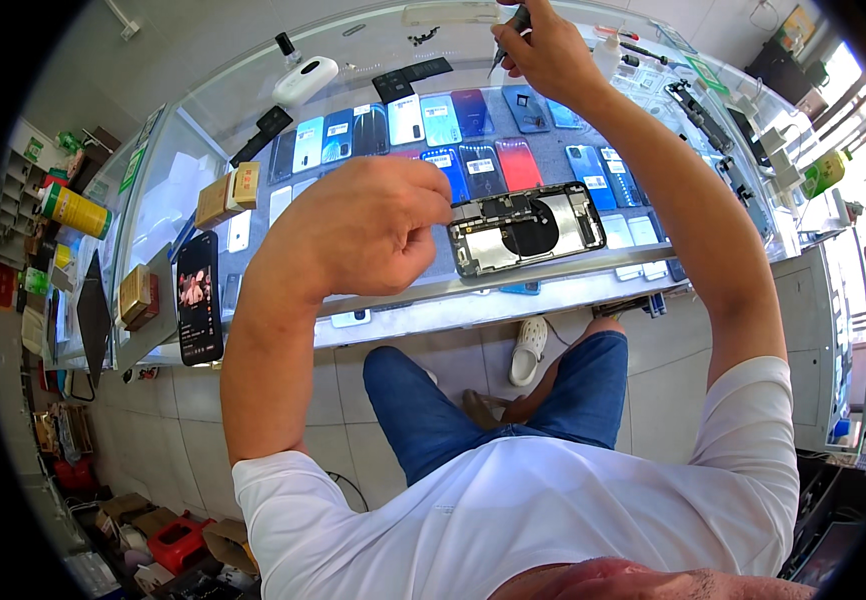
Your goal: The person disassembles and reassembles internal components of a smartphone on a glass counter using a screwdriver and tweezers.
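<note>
- On the glass bench (553,267) lies an opened phone (528,230).
- Left hand (378,220) curls by its left end; grip contents unclear.
- Right hand (545,50) grips a slim dark tool (519,20).

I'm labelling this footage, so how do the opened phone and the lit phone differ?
The opened phone has its insides exposed, whereas the lit phone displays a picture. The opened phone's long side runs nearly crosswise in the view; the lit phone's runs nearly up and down. Both are oblong with rounded corners.
</note>
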`<state>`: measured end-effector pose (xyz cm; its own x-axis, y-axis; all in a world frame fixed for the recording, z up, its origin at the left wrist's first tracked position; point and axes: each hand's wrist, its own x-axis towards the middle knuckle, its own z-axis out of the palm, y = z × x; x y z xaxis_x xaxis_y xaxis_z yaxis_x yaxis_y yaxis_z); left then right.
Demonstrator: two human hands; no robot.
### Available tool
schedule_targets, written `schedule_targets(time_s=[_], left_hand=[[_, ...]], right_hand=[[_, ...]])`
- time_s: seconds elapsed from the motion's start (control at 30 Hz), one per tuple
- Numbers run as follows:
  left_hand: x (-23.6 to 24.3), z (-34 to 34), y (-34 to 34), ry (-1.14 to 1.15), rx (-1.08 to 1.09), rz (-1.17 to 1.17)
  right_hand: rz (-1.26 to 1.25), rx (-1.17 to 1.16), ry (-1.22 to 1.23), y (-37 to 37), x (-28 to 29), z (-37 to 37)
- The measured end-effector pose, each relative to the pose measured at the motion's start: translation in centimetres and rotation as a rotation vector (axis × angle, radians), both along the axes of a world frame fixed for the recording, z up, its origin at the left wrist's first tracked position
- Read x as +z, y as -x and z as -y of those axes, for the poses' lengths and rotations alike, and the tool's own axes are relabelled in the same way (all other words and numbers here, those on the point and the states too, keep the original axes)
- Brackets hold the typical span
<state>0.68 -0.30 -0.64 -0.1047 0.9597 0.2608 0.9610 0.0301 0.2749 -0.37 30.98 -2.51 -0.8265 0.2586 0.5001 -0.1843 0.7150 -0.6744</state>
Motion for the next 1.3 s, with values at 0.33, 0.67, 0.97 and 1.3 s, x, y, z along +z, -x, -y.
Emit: schedule_targets(time_s=[0.33,0.67,0.97,1.3], left_hand=[[-0.2,-0.1,0.1,-0.03,-0.041,0.012],[-0.5,-0.4,0.3,-0.072,-0.064,-0.036],[-0.5,-0.3,0.3,-0.052,-0.05,-0.026],[-0.4,-0.4,0.4,-0.05,-0.065,-0.035]], right_hand=[[0.079,0.452,0.803,-8.0,3.2,3.8],[0.149,0.662,0.947,-12.4,-0.6,6.9],[0.157,0.613,0.945,-13.1,0.6,8.0],[0.131,0.639,0.952,-13.1,0.3,8.1]])
